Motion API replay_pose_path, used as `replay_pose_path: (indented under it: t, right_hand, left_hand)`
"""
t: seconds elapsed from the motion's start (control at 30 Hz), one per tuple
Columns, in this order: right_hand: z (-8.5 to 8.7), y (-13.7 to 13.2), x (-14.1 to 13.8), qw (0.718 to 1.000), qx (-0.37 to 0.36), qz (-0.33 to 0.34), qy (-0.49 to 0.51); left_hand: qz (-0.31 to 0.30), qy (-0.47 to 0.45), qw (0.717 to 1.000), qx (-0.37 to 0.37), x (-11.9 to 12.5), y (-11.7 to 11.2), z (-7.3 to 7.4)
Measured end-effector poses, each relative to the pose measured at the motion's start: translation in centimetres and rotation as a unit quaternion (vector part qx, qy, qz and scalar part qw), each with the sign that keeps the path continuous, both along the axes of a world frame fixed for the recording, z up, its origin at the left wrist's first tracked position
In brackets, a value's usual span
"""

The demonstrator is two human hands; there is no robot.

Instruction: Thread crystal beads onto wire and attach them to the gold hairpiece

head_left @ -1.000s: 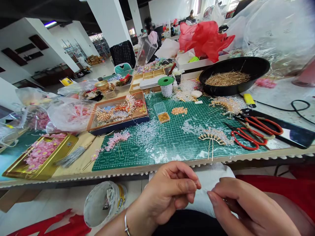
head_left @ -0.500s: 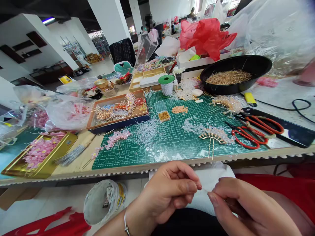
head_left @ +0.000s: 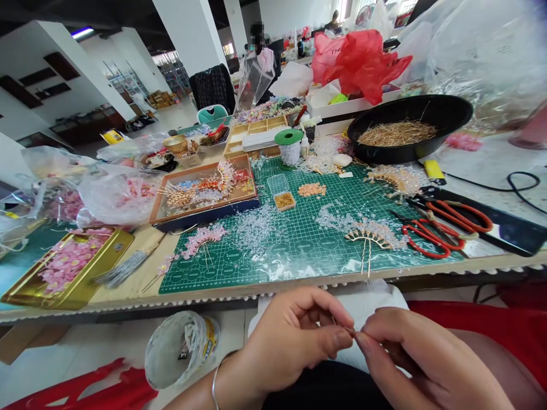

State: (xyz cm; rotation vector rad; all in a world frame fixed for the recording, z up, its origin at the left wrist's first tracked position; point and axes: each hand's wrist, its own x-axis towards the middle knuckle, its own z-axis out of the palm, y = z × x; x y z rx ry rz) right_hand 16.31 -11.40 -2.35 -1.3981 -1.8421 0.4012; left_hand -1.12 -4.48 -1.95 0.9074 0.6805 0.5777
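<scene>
My left hand (head_left: 294, 339) and my right hand (head_left: 410, 359) are held over my lap, just below the table's front edge. Their fingertips nearly meet and pinch a thin, pale wire (head_left: 348, 328), too fine to see clearly. A white cloth (head_left: 367, 302) lies on my lap behind the hands. A thin bangle (head_left: 216, 387) circles my left wrist. Past the table edge, the nearest item is a gold fan-shaped hairpin with clear beads (head_left: 367, 242), lying on a green cutting mat (head_left: 299, 250).
Loose clear beads cover the mat. Red-handled scissors (head_left: 431, 239) lie to the right, by a black bowl of gold pins (head_left: 397, 134). A wooden tray (head_left: 203, 191) and a gold tin of pink flowers (head_left: 68, 267) sit left. A plastic tub (head_left: 182, 350) stands on the floor.
My hands have moved closer together, and the fingertips now meet at the wire. My left hand has turned slightly. The view has shifted a little.
</scene>
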Motion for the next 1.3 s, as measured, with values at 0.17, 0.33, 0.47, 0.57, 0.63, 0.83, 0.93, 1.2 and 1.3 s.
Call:
replay_pose_path:
  t: [0.17,0.33,0.47,0.57,0.63,0.83,0.93,1.2,1.3]
  right_hand:
    - [-1.3,0.4,0.4,0.984,-0.15,0.003,0.093]
    - [-2.0,1.1,1.5,0.952,-0.258,0.013,0.161]
    - [-2.2,1.4,2.0,0.95,-0.24,-0.032,0.196]
    - [-2.3,1.5,2.4,0.953,-0.224,-0.034,0.203]
    - [-2.3,1.6,2.8,0.955,-0.223,-0.017,0.193]
    - [-2.2,2.3,3.4,0.96,-0.21,-0.013,0.183]
    - [-2.1,2.6,3.2,0.96,-0.204,-0.042,0.185]
    - [-2.2,2.4,2.6,0.96,-0.219,-0.048,0.166]
    - [-2.1,2.3,2.5,0.961,-0.224,-0.036,0.16]
  left_hand:
    - [0.007,0.181,0.89,0.418,-0.5,0.8,0.8]
    - [-0.028,0.236,0.793,0.56,-0.1,2.2,1.3]
    - [-0.055,0.277,0.796,0.535,1.9,6.4,1.2]
    - [-0.076,0.417,0.683,0.595,4.0,10.7,-0.2]
    - [-0.106,0.445,0.647,0.61,5.4,13.0,-1.4]
    - [-0.152,0.47,0.597,0.632,7.4,15.7,-3.5]
    - [-0.161,0.476,0.586,0.635,7.7,16.1,-3.6]
    - [-0.179,0.456,0.596,0.636,7.7,15.5,-3.3]
    - [-0.17,0.441,0.625,0.621,7.9,15.4,-3.5]
